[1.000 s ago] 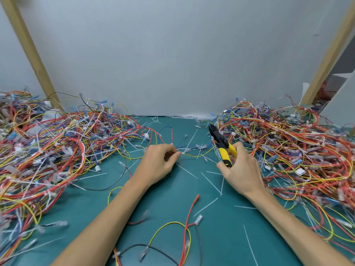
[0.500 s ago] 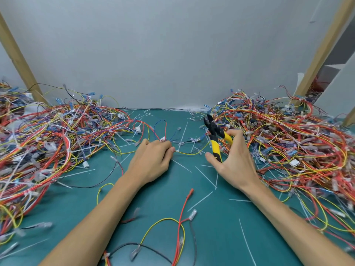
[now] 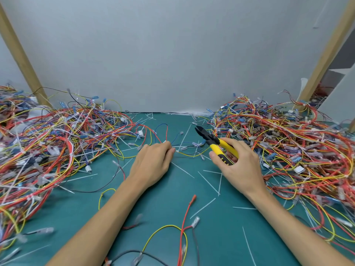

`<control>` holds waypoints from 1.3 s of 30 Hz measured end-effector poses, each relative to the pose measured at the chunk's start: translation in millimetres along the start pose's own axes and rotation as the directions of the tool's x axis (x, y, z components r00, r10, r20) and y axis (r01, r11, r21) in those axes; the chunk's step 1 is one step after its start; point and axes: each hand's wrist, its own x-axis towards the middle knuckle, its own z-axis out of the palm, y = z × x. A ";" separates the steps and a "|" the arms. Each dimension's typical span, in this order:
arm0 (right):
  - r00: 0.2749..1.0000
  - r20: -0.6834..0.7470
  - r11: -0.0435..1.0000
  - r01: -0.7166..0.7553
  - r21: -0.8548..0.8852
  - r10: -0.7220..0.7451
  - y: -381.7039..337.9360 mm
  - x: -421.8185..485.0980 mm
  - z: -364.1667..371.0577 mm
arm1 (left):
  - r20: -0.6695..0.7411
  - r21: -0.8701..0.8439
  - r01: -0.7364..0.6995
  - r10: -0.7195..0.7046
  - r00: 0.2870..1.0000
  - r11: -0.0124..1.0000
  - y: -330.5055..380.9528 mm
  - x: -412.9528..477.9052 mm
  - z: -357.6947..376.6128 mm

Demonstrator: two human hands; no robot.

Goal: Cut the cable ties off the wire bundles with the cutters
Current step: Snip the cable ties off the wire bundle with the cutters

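The right hand [image 3: 239, 167] grips cutters [image 3: 215, 143]; left hand [image 3: 152, 164] pinches wires [image 3: 166, 132].
The right fingers [image 3: 233, 144] curl round the handles, tip raised; left hand lies palm down, left of the cutters.

The scene was closed at the back by a plain, pale grey wall [image 3: 172, 54], lit softly and evenly. A light wooden post [image 3: 21, 60] was seen slanting across it at the left, and a second wooden post [image 3: 326, 54] at the right. Beyond the right post, a white panel [image 3: 342, 96] and a dark gap were visible. The worktop was covered by a teal mat [image 3: 163, 208], met by the wall along a straight line.
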 end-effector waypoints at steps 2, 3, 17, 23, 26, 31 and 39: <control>0.999 0.033 0.999 0.010 -0.051 -0.009 -0.8 -1.1 -0.4 | -0.012 -0.044 0.029 -0.029 1.000 0.999 0.1 -0.1 -0.7; 0.998 0.055 0.996 0.016 -0.083 -0.012 -1.3 -1.8 -0.5 | -0.013 -0.056 0.041 -0.042 0.999 0.998 -0.1 -0.1 -0.8; 0.967 0.220 0.931 0.192 -0.310 -0.126 -3.2 -6.4 2.0 | 0.026 -0.138 0.105 -0.102 0.994 0.985 -5.4 0.1 -1.8; 0.962 0.236 0.939 0.203 -0.279 -0.138 -4.6 -5.4 1.5 | 0.063 -0.168 0.121 -0.112 0.992 0.978 -6.5 1.2 -3.4; 0.957 0.248 0.939 0.217 -0.266 -0.151 -5.4 -5.7 1.2 | 0.085 -0.182 0.113 -0.099 0.991 0.977 -4.9 0.3 -5.0; 0.948 0.265 0.934 0.247 -0.258 -0.178 -6.0 -5.7 2.1 | 0.084 -0.172 0.093 -0.080 0.993 0.981 -4.2 -0.3 -4.9; 0.942 0.274 0.939 0.260 -0.226 -0.195 -5.0 -6.6 2.9 | 0.099 -0.172 0.077 -0.061 0.993 0.982 -5.8 -0.4 -2.6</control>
